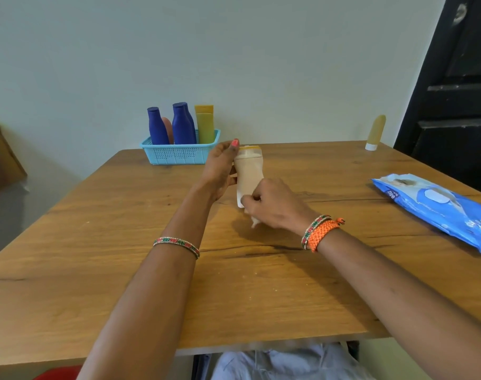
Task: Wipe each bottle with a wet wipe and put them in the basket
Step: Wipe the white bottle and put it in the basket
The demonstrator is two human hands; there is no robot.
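Left hand (220, 167) gripping a beige bottle (247, 174) upright above the wooden tabletop (124, 270), fingers curled round it, right hand (275, 204) pinching a wet wipe (254, 222) against its base, blue basket (179, 153) of bottles behind, wipes pack (439, 209) at right

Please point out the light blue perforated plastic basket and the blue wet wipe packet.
Light blue perforated plastic basket (176, 154): head view, front wall.
Blue wet wipe packet (436, 205): head view, top face.

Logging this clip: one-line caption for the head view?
Left hand holds a beige bottle; right hand wipes its base with a wipe.
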